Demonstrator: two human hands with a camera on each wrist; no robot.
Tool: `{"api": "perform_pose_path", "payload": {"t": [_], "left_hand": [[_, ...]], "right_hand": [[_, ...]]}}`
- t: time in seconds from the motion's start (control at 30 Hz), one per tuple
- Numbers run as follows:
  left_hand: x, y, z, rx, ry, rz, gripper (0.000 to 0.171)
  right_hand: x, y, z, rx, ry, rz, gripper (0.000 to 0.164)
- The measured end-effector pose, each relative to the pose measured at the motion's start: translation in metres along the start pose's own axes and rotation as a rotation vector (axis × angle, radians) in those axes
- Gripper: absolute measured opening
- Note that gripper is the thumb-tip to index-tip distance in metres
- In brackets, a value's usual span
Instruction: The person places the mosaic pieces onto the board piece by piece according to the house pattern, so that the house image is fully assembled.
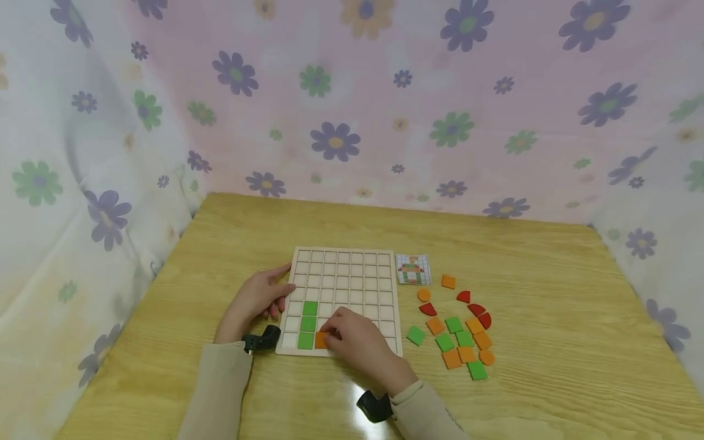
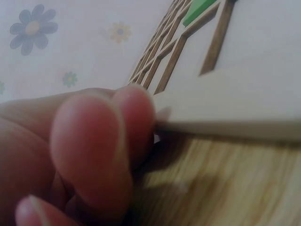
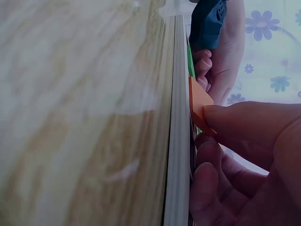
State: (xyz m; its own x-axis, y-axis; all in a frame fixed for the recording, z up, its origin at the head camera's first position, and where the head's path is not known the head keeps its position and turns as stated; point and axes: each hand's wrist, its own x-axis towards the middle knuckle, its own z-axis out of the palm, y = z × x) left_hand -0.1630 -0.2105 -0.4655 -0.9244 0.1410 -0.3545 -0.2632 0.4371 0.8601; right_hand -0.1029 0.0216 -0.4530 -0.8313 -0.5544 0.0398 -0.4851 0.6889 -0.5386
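A pale wooden grid board [image 1: 342,266] lies flat on the table. My left hand [image 1: 261,296] rests at its left edge, thumb and index fingertip touching the rim. Three green square tiles [image 1: 309,324] fill a column of cells near the board's left side. My right hand [image 1: 360,342] pinches an orange square tile [image 1: 321,340] over the bottom row, right beside the lowest green one. In the right wrist view the orange tile [image 3: 200,101] stands tilted against the board, thumb on its face. The left wrist view shows fingertips [image 2: 136,106] against the board's side.
A small pattern card [image 1: 414,269] lies at the board's upper right. Loose pieces spread to the right: orange squares [image 1: 451,359], green squares [image 1: 477,370], red quarter-round pieces [image 1: 476,310] and orange discs [image 1: 423,294]. Flowered cloth [image 1: 352,110] hangs behind the wooden table [image 1: 577,318].
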Motion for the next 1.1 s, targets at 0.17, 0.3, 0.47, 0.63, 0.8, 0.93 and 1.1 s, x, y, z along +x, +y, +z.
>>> {"api": "perform_pose_path", "payload": {"t": [0.17, 0.3, 0.47, 0.63, 0.8, 0.93, 1.1], "left_hand": [[0.000, -0.006, 0.000, 0.022, 0.024, 0.008, 0.059], [0.000, -0.007, -0.001, 0.016, 0.018, -0.011, 0.058], [0.001, -0.006, 0.001, 0.006, 0.011, -0.019, 0.057], [0.000, -0.006, 0.001, 0.002, 0.012, -0.020, 0.057], [-0.001, -0.005, 0.000, -0.002, 0.017, -0.039, 0.056], [0.000, -0.005, 0.001, 0.007, 0.022, -0.032, 0.055], [0.000, -0.005, 0.002, 0.009, 0.022, -0.034, 0.056]], "right_hand": [[0.000, 0.001, 0.002, 0.009, 0.004, -0.028, 0.010], [0.001, 0.001, 0.001, 0.012, -0.008, -0.029, 0.007], [-0.002, 0.001, 0.000, -0.025, -0.006, -0.028, 0.008], [-0.005, 0.001, 0.000, -0.012, -0.018, -0.035, 0.012], [-0.004, 0.001, 0.000, 0.002, -0.032, -0.046, 0.018], [-0.004, 0.003, -0.003, 0.028, -0.057, -0.071, 0.021], [-0.006, 0.008, -0.011, 0.073, -0.102, -0.087, 0.025]]}}
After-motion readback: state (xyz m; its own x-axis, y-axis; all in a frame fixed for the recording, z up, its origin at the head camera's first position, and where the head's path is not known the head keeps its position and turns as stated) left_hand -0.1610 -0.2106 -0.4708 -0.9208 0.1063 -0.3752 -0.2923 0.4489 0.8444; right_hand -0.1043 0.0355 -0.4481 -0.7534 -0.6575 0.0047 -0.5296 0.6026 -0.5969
